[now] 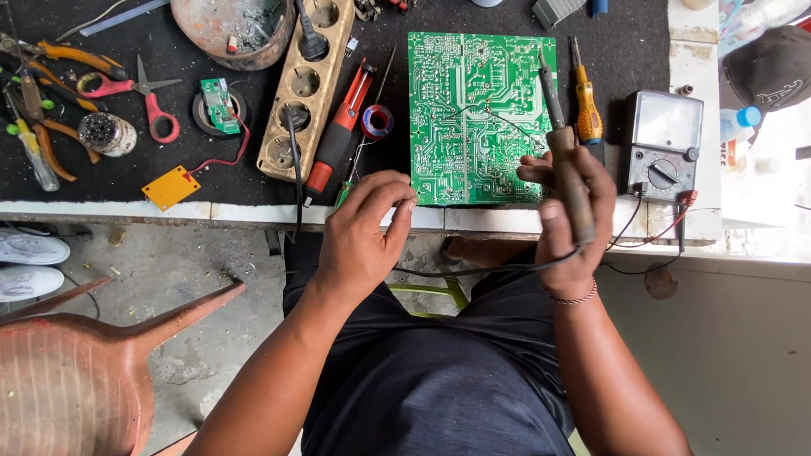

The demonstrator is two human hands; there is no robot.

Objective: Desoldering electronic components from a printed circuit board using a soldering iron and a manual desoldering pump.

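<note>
Here, right hand [568, 211] is closed around a soldering iron [564, 160], tip over the green board [477, 118] lying flat on the bench [101, 181]. Left hand [363, 236] pinches thin solder wire at the board's near-left corner. Multimeter [663, 143] just right.

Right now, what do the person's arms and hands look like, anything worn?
Both arms are bare to above the elbow, no sleeves in view, no gloves. The right hand has a thin beaded bracelet around its wrist. The left hand and wrist carry nothing; no rings visible.
</note>
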